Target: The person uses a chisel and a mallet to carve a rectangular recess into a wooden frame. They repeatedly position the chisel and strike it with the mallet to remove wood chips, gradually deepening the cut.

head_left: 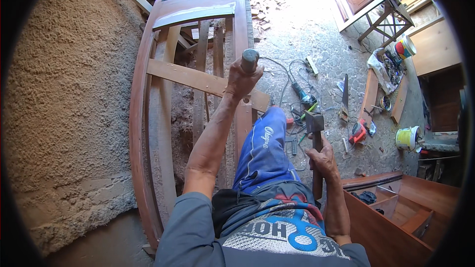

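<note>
My left hand (pixel 241 80) is wrapped round a thick grey, round-ended handle, apparently a chisel (pixel 250 57), held upright. Its lower end is hidden under my fist. Beneath it a light wooden board (pixel 190 77) lies across a reddish-brown wooden door frame (pixel 138 104). A small round dark hole or knot shows just below that hand. To the right, my right hand (pixel 324 159) grips the shaft of a hammer (pixel 314 122). Its dark, blocky head is raised, apart from the chisel. My blue-trousered knee (pixel 269 123) is by the board's right end.
A rough plastered wall (pixel 74 94) rises at left. On the floor at right lie a teal power tool (pixel 303 94) with cords, a handsaw (pixel 345 96), a red tool (pixel 357 131) and buckets (pixel 406 138). A brown wooden cabinet (pixel 396 212) stands at lower right.
</note>
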The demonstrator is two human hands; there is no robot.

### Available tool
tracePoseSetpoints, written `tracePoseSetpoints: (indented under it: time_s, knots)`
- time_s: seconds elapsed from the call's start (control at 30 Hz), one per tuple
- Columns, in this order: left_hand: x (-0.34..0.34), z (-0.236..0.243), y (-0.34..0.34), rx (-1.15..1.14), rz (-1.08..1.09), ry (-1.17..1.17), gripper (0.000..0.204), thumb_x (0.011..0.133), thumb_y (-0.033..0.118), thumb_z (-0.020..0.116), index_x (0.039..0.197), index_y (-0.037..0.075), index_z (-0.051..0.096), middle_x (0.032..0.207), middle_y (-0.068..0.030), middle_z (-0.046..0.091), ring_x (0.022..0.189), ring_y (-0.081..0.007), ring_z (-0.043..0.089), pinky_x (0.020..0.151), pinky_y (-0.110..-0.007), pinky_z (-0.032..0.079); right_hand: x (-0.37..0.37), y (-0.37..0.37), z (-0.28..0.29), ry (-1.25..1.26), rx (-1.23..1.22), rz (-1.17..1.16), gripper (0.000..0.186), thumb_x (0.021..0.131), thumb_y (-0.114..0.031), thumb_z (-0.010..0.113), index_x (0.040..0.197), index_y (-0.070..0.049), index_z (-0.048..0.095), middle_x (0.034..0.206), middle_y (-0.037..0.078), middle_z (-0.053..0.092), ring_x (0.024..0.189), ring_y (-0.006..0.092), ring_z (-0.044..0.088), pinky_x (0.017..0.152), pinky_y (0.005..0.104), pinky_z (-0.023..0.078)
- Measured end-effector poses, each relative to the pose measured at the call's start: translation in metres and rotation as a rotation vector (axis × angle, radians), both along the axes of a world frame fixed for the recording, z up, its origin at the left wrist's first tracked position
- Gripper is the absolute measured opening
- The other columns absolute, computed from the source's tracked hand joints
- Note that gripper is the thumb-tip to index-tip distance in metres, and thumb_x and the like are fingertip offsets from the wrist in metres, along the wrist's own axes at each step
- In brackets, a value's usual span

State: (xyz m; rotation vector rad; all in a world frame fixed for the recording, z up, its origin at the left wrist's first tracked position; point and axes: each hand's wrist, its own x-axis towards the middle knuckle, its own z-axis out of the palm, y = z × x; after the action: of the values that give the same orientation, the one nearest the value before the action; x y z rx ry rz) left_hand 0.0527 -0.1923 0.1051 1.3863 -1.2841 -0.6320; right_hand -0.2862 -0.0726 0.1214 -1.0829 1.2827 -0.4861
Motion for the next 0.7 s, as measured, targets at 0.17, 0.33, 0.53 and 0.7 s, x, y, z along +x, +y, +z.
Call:
tracePoseSetpoints:
  time_s: [0.17,0.33,0.53,0.7]
  knots:
    - [0.001,-0.007,0.000,-0.053,0.019,-0.070,0.021,0.082,0.015,0.080,0.083,0.004,0.063,0.069,-0.0023,0.063,0.064,-0.0104,0.061,0.061,-0.032,0.053,0.002,0.000,0.000,-0.009,-0.013,0.011,0.044,0.088,-0.007,0.070,0.128,-0.003,0.052,0.067,0.001,0.055,0.046,0.0101,0.052,0.040,0.0281,0.040]
    - [0.000,-0.006,-0.002,-0.054,0.037,-0.095,0.022,0.081,0.015,0.081,0.080,0.004,0.063,0.069,-0.0031,0.064,0.064,-0.0108,0.062,0.061,-0.032,0.052,0.005,-0.006,0.003,0.088,-0.079,0.071,0.049,0.087,-0.012,0.072,0.130,-0.002,0.051,0.072,0.005,0.060,0.053,0.0163,0.058,0.048,0.0331,0.046]
    - [-0.007,-0.011,0.002,-0.078,0.020,-0.134,0.019,0.079,0.012,0.081,0.084,0.003,0.065,0.071,-0.0059,0.066,0.064,-0.0138,0.064,0.061,-0.032,0.053,0.058,-0.049,0.061,0.235,-0.818,0.221,0.050,0.089,-0.016,0.069,0.132,-0.001,0.049,0.088,0.028,0.066,0.077,0.0449,0.069,0.064,0.0488,0.054]
    - [-0.003,-0.018,0.001,-0.335,-0.009,-0.258,0.022,0.078,0.011,0.079,0.096,0.002,0.071,0.086,-0.0134,0.073,0.077,-0.0271,0.072,0.072,-0.038,0.057,0.119,-0.080,0.130,0.386,-1.104,0.324,0.039,0.087,-0.005,0.063,0.122,0.000,0.048,0.084,0.026,0.066,0.082,0.0459,0.070,0.068,0.0527,0.054]
